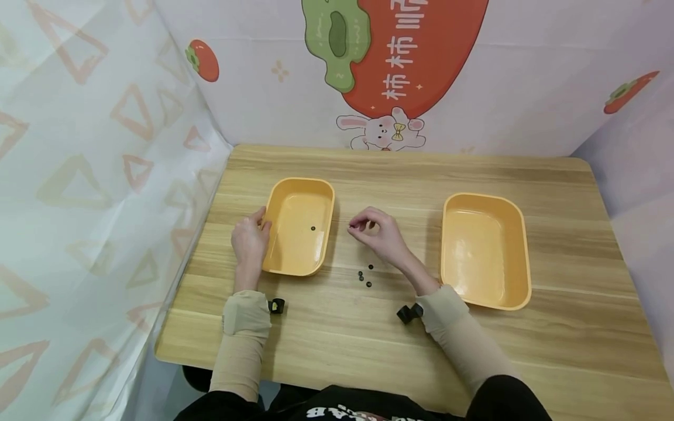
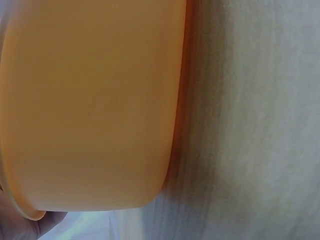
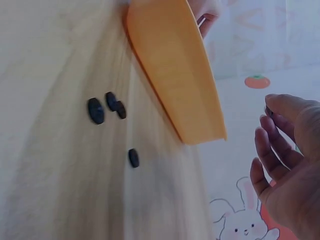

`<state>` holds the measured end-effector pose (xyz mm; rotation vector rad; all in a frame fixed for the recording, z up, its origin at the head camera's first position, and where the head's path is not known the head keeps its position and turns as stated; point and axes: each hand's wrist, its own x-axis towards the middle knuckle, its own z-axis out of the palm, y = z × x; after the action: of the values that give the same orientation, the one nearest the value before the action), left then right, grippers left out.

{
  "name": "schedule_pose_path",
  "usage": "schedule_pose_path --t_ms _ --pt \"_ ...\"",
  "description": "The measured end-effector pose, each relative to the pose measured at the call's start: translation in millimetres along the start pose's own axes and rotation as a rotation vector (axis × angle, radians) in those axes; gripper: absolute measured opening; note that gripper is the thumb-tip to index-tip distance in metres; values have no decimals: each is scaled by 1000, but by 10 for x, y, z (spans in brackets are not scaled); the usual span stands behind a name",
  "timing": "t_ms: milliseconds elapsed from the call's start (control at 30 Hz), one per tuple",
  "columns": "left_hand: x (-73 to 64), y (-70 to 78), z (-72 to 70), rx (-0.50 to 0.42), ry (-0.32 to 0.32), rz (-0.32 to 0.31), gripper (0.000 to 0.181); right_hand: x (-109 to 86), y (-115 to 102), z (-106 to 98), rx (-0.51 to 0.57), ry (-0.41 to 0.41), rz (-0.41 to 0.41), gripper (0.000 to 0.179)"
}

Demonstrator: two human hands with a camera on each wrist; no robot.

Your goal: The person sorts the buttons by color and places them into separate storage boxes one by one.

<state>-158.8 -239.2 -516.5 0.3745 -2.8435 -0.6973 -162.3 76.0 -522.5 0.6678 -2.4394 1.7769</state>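
Note:
My left hand (image 1: 250, 242) holds the left side of a yellow-orange plastic basin (image 1: 300, 266), its thumb at the rim. In the left wrist view the wall of this basin (image 2: 95, 110) fills much of the picture, and only part of the hand (image 2: 20, 220) shows. Inside the basin lies one small dark button (image 1: 313, 228). Between thumb and forefinger my right hand (image 1: 383, 237) pinches another small dark button (image 3: 269, 112), mostly covered by the fingertips. Several loose black buttons (image 3: 96, 111) lie on the table below that hand.
A second yellow-orange basin (image 1: 484, 295) stands on the right, beyond the right forearm. Both rest on a wood-grain table (image 1: 326, 351). Printed cloth (image 1: 253, 93) hangs behind the table and at its left side.

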Motion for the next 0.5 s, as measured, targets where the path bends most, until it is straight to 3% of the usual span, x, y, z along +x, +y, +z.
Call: schedule_pose_path --t_ms 233,500 --pt "-13 1 -6 15 12 -18 42 302 -92 222 26 -37 19 11" --pt "-18 18 -1 0 5 -10 43 493 -196 477 17 -81 -2 11"
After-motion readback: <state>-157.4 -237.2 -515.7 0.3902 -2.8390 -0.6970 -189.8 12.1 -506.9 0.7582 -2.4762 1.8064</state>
